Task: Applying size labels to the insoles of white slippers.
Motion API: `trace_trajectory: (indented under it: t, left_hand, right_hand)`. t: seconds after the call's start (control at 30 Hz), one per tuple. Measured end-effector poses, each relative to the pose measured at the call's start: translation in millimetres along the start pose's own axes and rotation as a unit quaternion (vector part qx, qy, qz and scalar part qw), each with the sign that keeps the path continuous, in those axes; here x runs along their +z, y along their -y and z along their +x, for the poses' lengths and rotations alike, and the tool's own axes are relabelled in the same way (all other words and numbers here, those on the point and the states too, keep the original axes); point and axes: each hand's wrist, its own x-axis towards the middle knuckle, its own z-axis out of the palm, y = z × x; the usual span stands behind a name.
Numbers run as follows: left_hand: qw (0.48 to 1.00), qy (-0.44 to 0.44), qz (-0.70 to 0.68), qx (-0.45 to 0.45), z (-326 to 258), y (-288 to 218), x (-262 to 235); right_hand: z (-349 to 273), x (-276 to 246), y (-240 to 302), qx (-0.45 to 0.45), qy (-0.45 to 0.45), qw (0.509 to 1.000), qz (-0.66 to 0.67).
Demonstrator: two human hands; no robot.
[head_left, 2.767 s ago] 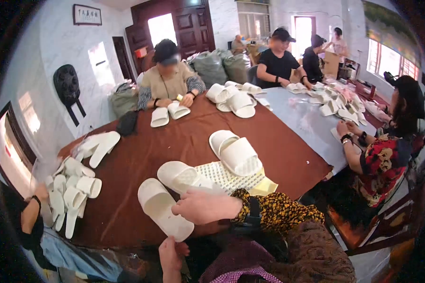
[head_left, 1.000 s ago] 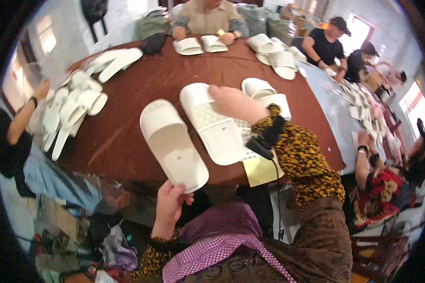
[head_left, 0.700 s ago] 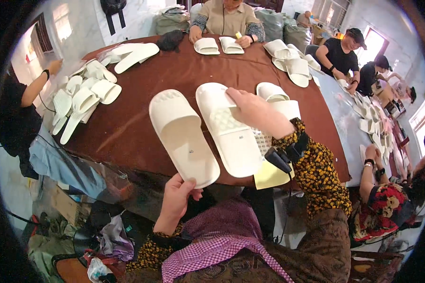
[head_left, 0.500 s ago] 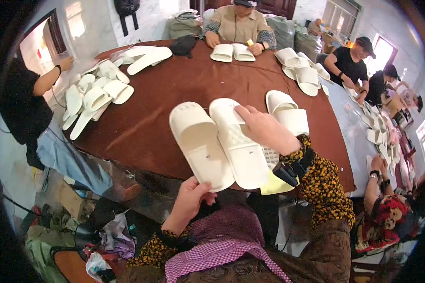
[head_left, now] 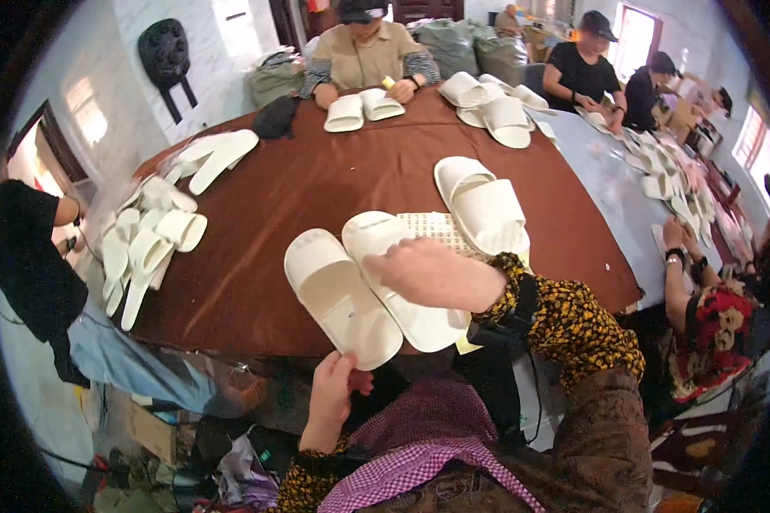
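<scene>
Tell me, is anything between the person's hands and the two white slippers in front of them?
Nothing visible. The left hand grips the left slipper at its near end; the right hand lies directly on the right slipper.

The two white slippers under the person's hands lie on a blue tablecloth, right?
Not quite: the head view shows the two white slippers on a brown tablecloth. The right hand rests on one; the left hand is at the other's heel.

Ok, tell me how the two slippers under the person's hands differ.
The left slipper is pinched at its heel by the left hand and overhangs the table edge; the right slipper lies under the right hand, partly over a dotted sheet. Both are white, open-toed, side by side.
</scene>
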Motion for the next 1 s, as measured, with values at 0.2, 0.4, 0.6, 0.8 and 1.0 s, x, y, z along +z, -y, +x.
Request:
trace_trajectory:
  t: [0.2,0.4,0.6,0.8,1.0]
  left_hand:
    - [0.995,-0.041,0.06,0.069,-13,-4,0]
    - [0.962,-0.086,0.194,0.172,-23,-17,-5]
    - [0.941,-0.114,0.232,0.218,-26,-19,-14]
    - [0.944,-0.114,0.21,0.229,-22,-27,-20]
    - [0.921,-0.139,0.23,0.282,-3,-31,-19]
  right_hand:
    - [1,11,7,-0.051,-0.029,0.993,0.102]
    - [20,48,10,0.016,0.06,0.995,0.083]
    - [34,51,14,0.014,0.038,0.996,0.078]
    - [20,8,13,-0.028,-0.053,0.992,0.114]
    - [8,-33,-15,-0.075,-0.116,0.99,0.006]
